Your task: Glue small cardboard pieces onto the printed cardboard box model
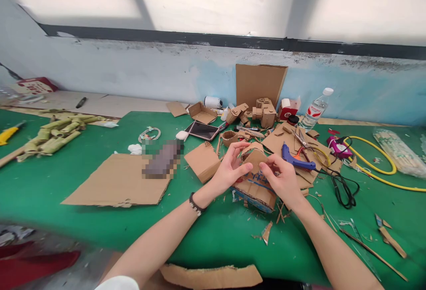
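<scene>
Pinching small cardboard piece (254, 159) w/ both grips closed on it: left hand (229, 170), right hand (282, 179), above green table (83, 223).

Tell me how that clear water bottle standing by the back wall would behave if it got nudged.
The water bottle stands upright, tall and narrow, so a sideways nudge would probably tip it. It looks like thin clear plastic, likely light for its size and easy to dent. Being round, once down it could roll along the green table, though the cardboard scraps beside it might stop it.
</scene>
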`<act>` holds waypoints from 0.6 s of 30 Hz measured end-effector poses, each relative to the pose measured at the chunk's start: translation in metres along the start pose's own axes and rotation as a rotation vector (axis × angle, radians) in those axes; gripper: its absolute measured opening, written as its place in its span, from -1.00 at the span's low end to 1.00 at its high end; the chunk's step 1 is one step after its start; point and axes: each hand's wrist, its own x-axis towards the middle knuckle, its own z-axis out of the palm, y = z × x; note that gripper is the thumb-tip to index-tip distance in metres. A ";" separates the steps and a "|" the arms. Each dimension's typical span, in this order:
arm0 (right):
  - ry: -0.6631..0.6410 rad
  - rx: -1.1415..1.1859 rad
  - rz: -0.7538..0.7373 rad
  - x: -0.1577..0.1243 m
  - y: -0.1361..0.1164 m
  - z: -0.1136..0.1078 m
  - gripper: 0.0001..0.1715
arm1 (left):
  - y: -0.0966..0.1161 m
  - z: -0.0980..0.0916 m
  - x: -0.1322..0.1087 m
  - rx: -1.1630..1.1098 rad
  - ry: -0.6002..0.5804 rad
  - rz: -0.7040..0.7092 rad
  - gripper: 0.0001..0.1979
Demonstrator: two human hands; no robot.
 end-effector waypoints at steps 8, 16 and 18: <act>-0.019 -0.037 -0.013 0.005 -0.001 -0.006 -0.58 | 0.003 -0.005 0.002 0.050 0.051 -0.011 -0.26; -0.080 -0.123 -0.083 0.003 0.005 -0.003 -0.61 | -0.002 -0.009 -0.001 0.092 -0.038 0.069 -0.38; -0.091 -0.130 -0.095 0.002 0.006 -0.002 -0.56 | -0.004 -0.011 -0.002 0.110 -0.027 0.081 -0.38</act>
